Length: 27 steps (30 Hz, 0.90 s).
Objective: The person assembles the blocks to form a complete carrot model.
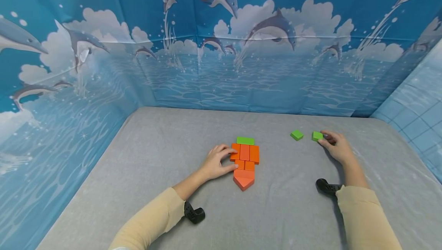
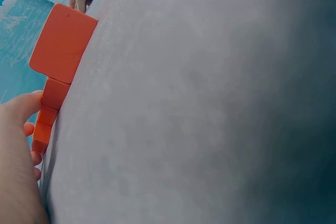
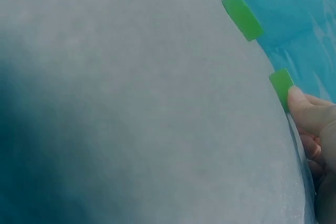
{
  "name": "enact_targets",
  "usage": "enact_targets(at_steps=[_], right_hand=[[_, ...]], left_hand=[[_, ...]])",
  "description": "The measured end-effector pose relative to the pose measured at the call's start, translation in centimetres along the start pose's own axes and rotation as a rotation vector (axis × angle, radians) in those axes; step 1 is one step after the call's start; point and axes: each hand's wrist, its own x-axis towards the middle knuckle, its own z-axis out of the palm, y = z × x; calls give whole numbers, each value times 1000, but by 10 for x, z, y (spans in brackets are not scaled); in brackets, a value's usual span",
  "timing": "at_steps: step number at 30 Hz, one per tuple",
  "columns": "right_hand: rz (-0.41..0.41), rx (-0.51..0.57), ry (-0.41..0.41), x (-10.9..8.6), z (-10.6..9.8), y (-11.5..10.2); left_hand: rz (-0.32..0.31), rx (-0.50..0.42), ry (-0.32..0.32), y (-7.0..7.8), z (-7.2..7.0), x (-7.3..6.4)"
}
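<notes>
Several orange blocks (image 1: 244,152) lie edge to edge in the middle of the grey surface, with a pointed orange-red block (image 1: 243,183) at the near end and a green block (image 1: 245,140) at the far end. Along their left side, my left hand (image 1: 215,164) rests its thumb and fingertips on the orange blocks; the left wrist view shows the thumb against a small orange block (image 2: 54,93). Off to the right, my right hand (image 1: 337,148) pinches a green block (image 1: 315,136) between thumb and fingers. Another green block (image 1: 297,135) lies just left of it.
Grey cloth (image 1: 165,135) covers the work surface. A blue curtain printed with dolphins (image 1: 207,77) rises behind and at both sides. Black wrist-worn pieces (image 1: 194,213) stick out from both beige sleeves (image 1: 366,215).
</notes>
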Motion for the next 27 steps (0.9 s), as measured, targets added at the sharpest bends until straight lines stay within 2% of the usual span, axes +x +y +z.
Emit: enact_targets(at_steps=[5, 8, 12, 15, 21, 27], right_hand=[[14, 8, 5, 1, 1, -1], [25, 48, 45, 1, 0, -7], [34, 142, 101, 3, -1, -30], [-6, 199, 110, 5, 2, -53], [-110, 256, 65, 9, 26, -94], [-136, 276, -30, 8, 58, -119]], left_hand=[[6, 0, 12, 1, 0, 0], [6, -3, 12, 1, -1, -1], [4, -10, 8, 1, -1, -1], [4, -9, 9, 1, -1, -1], [1, -10, 6, 1, -1, -1], [10, -9, 11, 4, -3, -1]])
